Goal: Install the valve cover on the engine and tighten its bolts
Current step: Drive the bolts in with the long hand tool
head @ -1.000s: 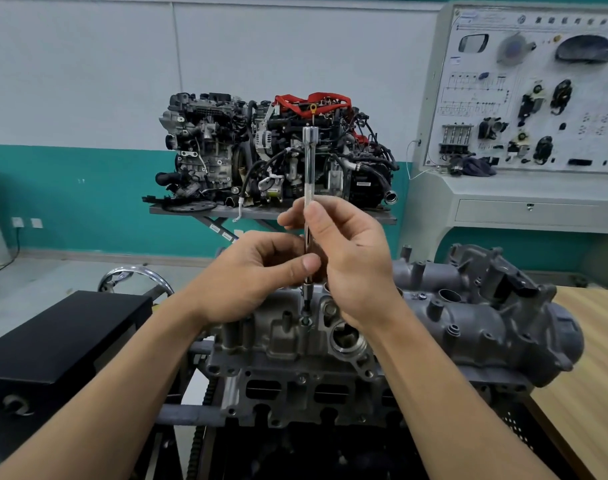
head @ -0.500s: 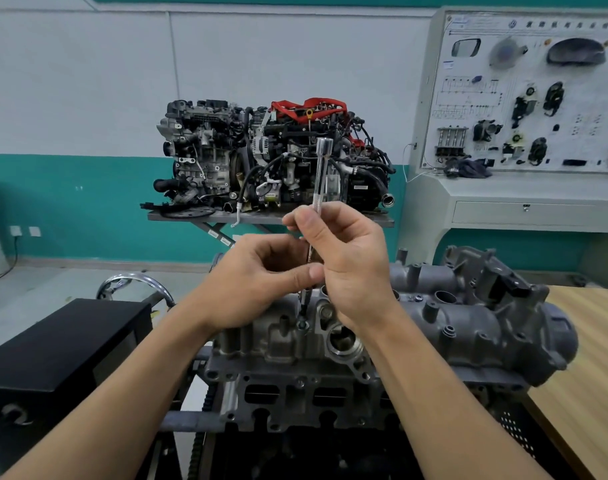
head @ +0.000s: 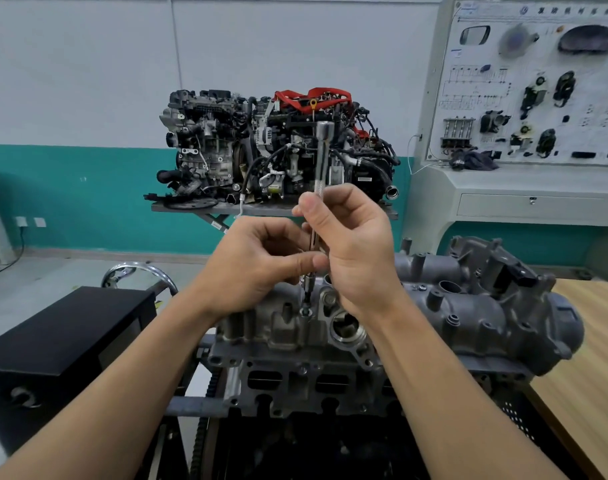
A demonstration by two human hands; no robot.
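Head view: at the lower left we see a black box (head: 63,341). To its right, mid-frame, our left hand (head: 257,268) has its grip pinching the lower shaft of a long metal driver (head: 321,157) between thumb and curled fingers. The driver stands nearly upright, its tip on a bolt (head: 306,310) in the grey valve cover (head: 469,317), which sits atop the engine (head: 295,379) across the lower centre and right. Our right hand (head: 354,244) pinches the shaft higher up. A wooden counter (head: 593,375) lies at the far right.
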